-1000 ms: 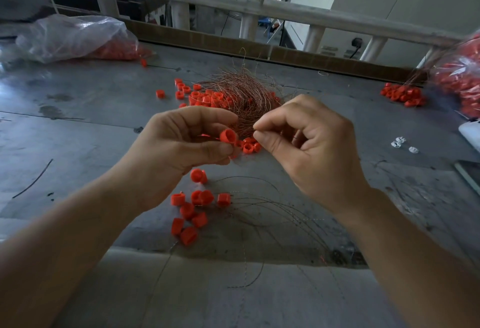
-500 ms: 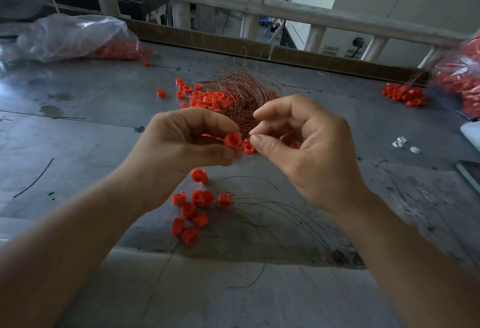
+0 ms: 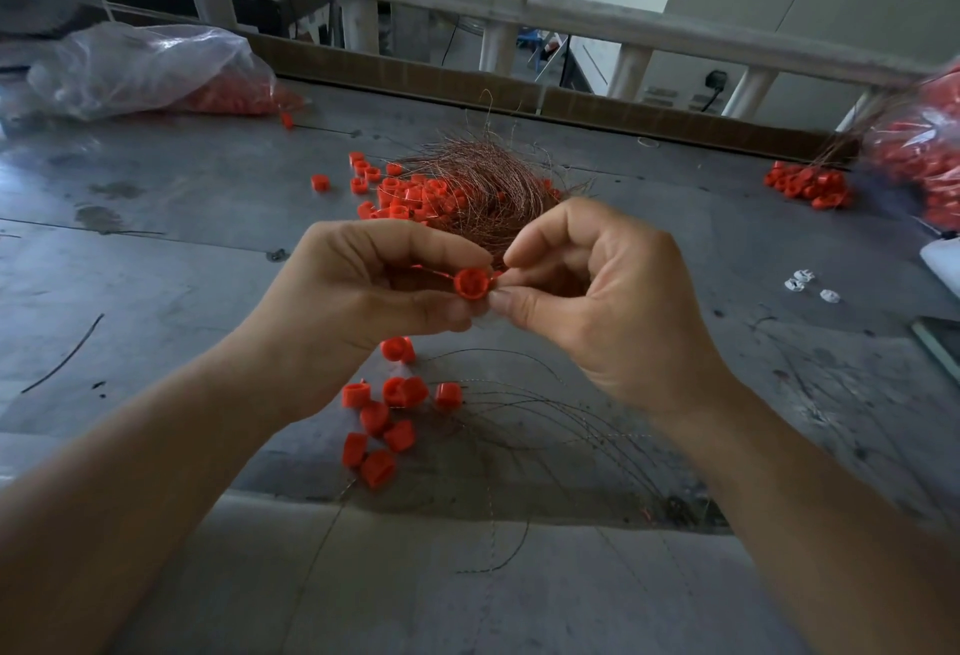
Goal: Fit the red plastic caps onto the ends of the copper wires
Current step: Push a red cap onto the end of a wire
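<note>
- Head view: a grey, scuffed worktable (image 3: 156, 259) is stretching away to a white railing (image 3: 571, 15), with a pale wall beyond on the right.
- A clear plastic bag (image 3: 156, 67) of red parts is lying at the far left. A second bag (image 3: 924, 145) is running off the right edge, with a small heap of caps (image 3: 805, 184) beside it.
- A tangle of copper wires (image 3: 483, 181) is sitting at the far centre, with loose caps (image 3: 405, 192) mixed into its left side.
- The left hand (image 3: 363, 291) is pinching a red cap (image 3: 471, 284) tightly between thumb and forefinger, above the middle of the table, its open end facing the camera.
- The right hand (image 3: 597, 301) is pinching narrowly at the cap's right rim, apparently on the end of a copper wire (image 3: 434, 271). A thin strand is showing to the left of the cap.
- Finished-looking caps (image 3: 384, 420) are lying near, below the hands, with thin wires (image 3: 545, 410) curving off to the right.
- The step appears to be the seating itself: the wire end is being fed into the cap.
- The next move is calling for a steady push with the cap kept from turning, then setting the piece down and picking up fresh parts.
- The wire tip is lying hidden between the fingertips, so how far it is seated I cannot tell.
- Three small white pieces (image 3: 802, 283) on the right are too small to identify.
</note>
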{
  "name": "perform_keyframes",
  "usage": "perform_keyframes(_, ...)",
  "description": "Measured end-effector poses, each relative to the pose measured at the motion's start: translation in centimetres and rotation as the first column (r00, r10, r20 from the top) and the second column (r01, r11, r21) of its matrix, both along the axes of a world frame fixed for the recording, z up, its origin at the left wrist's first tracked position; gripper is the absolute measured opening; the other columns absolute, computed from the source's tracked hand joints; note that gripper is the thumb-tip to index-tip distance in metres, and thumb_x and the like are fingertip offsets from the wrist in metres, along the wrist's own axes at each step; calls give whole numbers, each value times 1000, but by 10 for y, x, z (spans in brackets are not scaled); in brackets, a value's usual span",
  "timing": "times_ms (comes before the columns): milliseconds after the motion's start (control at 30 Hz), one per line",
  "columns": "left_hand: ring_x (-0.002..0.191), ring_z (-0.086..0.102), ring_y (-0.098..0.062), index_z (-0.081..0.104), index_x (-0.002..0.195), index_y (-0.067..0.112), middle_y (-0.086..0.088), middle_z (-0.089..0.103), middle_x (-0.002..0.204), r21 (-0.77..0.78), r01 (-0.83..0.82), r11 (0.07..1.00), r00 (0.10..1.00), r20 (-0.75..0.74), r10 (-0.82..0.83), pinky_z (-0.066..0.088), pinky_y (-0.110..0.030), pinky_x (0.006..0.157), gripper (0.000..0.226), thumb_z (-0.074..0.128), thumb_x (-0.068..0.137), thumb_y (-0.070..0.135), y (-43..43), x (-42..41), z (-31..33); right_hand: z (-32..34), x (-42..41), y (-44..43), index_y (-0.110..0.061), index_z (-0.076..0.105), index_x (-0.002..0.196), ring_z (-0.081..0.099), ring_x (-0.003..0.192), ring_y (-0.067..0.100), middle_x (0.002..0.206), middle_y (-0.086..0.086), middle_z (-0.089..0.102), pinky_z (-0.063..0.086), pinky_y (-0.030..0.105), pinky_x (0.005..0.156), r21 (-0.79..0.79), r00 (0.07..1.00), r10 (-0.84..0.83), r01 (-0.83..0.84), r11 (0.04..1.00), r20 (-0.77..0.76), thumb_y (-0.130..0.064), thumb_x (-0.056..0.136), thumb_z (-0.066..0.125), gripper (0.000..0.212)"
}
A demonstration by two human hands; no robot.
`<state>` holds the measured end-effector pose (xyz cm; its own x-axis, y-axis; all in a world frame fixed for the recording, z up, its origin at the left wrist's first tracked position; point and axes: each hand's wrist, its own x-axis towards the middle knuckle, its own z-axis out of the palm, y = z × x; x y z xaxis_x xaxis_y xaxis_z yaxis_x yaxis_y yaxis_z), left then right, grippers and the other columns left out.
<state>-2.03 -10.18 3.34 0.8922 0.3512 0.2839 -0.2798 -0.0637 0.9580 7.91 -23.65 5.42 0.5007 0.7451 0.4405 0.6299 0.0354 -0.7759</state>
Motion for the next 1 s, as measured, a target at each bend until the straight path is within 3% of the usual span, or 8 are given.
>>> perform_keyframes(67, 67, 69, -12, 76, 76, 20, -2, 73, 75, -31, 26, 999, 1000, 2, -26, 53, -17, 62, 31, 74, 45, 19, 0, 0, 0, 0, 1, 0, -26, 55, 71, 63, 61, 0, 61, -12, 64, 48, 10, 58, -11, 1000, -4, 4, 1000, -8, -4, 66, 78, 32)
perform_keyframes(167, 73, 70, -14, 76, 79, 21, -1, 74, 77, -84, 81, 993, 997, -6, -82, 54, -18, 65, 39, 75, 50, -5, 2, -1, -1, 1, 3, 0, -25, 56, 70, 63, 59, 0, 60, -10, 64, 48, 10, 56, -14, 999, -3, 3, 1000, -32, -2, 66, 78, 32)
perform_keyframes(233, 76, 71, -14, 76, 81, 21, -1, 74, 79, -104, 104, 989, 994, -3, -105, 54, -18, 67, 31, 67, 62, -2, 2, -1, -1, 2, 3, -1, -24, 56, 70, 63, 58, 1, 60, -9, 65, 48, 11, 55, -14, 999, 0, -1, 1000, -46, -1, 66, 77, 32)
perform_keyframes(300, 77, 71, -13, 76, 80, 23, -1, 74, 79, -109, 101, 989, 995, -5, -102, 54, -18, 67, 33, 60, 60, 3, 2, -1, -1, 2, 3, -1, -24, 56, 70, 64, 58, 2, 62, -8, 65, 49, 11, 55, -23, 999, -1, 0, 1000, -40, -1, 66, 77, 31)
perform_keyframes(633, 75, 71, -12, 76, 79, 24, 0, 74, 77, -80, 87, 993, 996, -3, -87, 54, -17, 66, 27, 65, 56, 13, 0, -2, 0, 1, 2, -1, -24, 56, 71, 64, 60, 3, 63, -8, 66, 48, 11, 55, -32, 999, -11, 10, 999, -30, -5, 66, 78, 29)
perform_keyframes(1000, 75, 71, -13, 76, 77, 24, 0, 74, 77, -82, 95, 992, 995, -9, -96, 54, -17, 65, 33, 58, 59, 4, 0, -2, 0, 3, 1, -3, -23, 56, 71, 63, 58, 1, 62, -9, 64, 47, 10, 54, -34, 1000, -3, 2, 999, -28, -3, 66, 78, 30)
